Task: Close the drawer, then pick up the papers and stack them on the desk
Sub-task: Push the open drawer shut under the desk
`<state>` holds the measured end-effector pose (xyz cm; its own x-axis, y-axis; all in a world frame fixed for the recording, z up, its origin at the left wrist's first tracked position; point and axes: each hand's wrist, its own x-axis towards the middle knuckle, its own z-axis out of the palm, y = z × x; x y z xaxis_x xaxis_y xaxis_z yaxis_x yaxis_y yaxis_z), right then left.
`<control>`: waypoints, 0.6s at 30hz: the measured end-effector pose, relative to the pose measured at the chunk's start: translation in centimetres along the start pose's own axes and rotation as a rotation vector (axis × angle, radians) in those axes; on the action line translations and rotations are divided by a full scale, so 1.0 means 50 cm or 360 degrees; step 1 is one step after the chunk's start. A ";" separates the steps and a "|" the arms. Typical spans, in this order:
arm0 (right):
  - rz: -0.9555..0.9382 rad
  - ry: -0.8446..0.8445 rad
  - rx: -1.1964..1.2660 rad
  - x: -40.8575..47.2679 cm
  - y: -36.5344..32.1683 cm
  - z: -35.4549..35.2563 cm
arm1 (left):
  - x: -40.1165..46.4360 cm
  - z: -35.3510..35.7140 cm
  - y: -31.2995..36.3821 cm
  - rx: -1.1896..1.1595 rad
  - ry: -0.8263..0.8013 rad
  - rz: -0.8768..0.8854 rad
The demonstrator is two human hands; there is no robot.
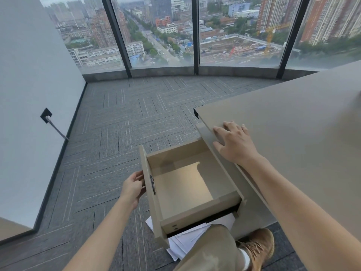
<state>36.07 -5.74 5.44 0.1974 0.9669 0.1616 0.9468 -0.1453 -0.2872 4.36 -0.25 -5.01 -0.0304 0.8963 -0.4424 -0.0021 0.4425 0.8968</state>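
light: soft overcast daylight via windows (156,32) | shadows: faint | edges: fisheye-bent | focus: mostly sharp, slight softness

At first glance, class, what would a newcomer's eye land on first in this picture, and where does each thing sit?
The open, empty drawer juts out from the beige desk at centre, the left hand gripping its front panel and the right hand resting flat on the desk edge. Below it, white papers lie scattered on the grey carpet, partly hidden by the drawer and the person's knee. Behind, tall windows show a city far below.
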 end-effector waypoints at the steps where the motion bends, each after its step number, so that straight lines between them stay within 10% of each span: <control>1: -0.0001 -0.0006 -0.0002 -0.001 0.000 0.001 | 0.000 0.013 0.001 -0.0010 -0.0014 0.0005; 18: 0.0102 -0.0029 -0.0045 -0.001 0.000 0.000 | 0.026 0.234 -0.032 -0.0169 -0.0319 0.0077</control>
<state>36.05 -5.77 5.42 0.2536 0.9590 0.1264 0.9392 -0.2129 -0.2695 16.01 0.54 -7.15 0.1664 0.9087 -0.3828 -0.1111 0.4030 0.9084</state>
